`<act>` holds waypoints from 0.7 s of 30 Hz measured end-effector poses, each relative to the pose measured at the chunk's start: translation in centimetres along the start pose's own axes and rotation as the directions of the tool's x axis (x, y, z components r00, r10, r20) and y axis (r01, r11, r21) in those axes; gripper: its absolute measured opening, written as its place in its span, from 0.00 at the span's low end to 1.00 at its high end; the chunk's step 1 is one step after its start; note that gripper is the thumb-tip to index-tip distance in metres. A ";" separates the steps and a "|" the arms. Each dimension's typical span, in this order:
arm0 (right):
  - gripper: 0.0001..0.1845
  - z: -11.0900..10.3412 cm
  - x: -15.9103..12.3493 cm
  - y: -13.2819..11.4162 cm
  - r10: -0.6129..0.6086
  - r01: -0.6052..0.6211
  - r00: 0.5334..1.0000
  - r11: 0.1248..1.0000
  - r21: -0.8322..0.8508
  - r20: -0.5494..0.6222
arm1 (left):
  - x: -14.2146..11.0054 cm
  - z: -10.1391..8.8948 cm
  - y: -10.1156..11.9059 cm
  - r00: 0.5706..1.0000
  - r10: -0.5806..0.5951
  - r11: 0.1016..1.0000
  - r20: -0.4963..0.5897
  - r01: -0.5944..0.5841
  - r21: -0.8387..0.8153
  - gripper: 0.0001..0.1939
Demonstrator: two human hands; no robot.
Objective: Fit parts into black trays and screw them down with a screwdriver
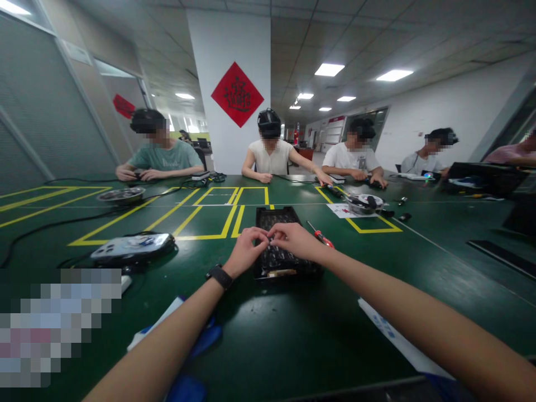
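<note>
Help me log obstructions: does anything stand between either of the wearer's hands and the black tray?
Nothing visible does. The left hand and right hand are over the black tray, though whether they touch it is unclear. The red-handled screwdriver lies to the tray's right, outside that gap.

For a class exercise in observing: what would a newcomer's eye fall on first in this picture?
Probably the red diamond with dark lettering, high on the white pillar just left of centre. Next, the wearer's left hand and right hand, their fingertips close together over a black tray mid-picture. Then the bright yellow lines on the green table, mostly left of the tray.
</note>
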State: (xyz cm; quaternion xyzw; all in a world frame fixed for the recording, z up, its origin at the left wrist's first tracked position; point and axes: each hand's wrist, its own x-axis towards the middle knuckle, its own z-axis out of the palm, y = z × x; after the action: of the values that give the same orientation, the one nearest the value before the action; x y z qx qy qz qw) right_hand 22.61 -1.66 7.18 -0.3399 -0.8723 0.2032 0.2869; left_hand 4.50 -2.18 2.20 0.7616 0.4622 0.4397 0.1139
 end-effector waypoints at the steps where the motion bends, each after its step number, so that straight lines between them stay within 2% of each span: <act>1: 0.08 0.5 0.3 0.1 0.009 -0.009 1.000 0.999 0.053 -0.006 | 0.0 -0.1 0.1 1.000 -0.006 1.000 0.000 0.006 -0.009 0.08; 6: 0.07 1.9 1.1 0.9 0.128 -0.101 0.990 0.935 0.340 -0.059 | 0.1 -0.9 0.3 1.000 -0.016 0.996 0.022 0.018 -0.088 0.11; 9: 0.06 1.8 1.2 1.5 0.205 -0.197 0.978 0.879 0.435 0.029 | 0.2 -1.2 -0.5 1.000 -0.028 0.998 0.011 0.029 -0.061 0.16; 12: 0.06 1.7 0.9 1.5 0.204 -0.279 0.956 0.850 0.446 0.209 | 0.2 -0.8 -2.2 0.991 -0.131 0.991 -0.029 0.132 0.029 0.18; 14: 0.06 1.9 0.4 1.3 0.140 -0.254 0.950 0.865 0.433 0.278 | 0.1 -0.1 -3.3 0.981 -0.194 0.979 -0.006 0.194 0.066 0.21; 18: 0.07 2.2 -0.8 0.5 0.062 -0.160 0.958 0.927 0.341 0.280 | -0.2 1.3 -4.5 0.970 -0.225 0.969 0.095 0.213 0.123 0.24; 21: 0.08 2.4 -1.5 0.3 0.045 -0.127 0.955 0.955 0.268 0.292 | -0.3 1.7 -4.5 0.969 -0.218 0.970 0.115 0.201 0.139 0.22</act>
State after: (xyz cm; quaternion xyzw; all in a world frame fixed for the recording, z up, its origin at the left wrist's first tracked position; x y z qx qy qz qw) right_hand 22.15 -2.87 4.70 -0.3006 -0.8503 0.3850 0.1962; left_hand 3.05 0.43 -1.57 0.7411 0.5586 0.3447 0.1413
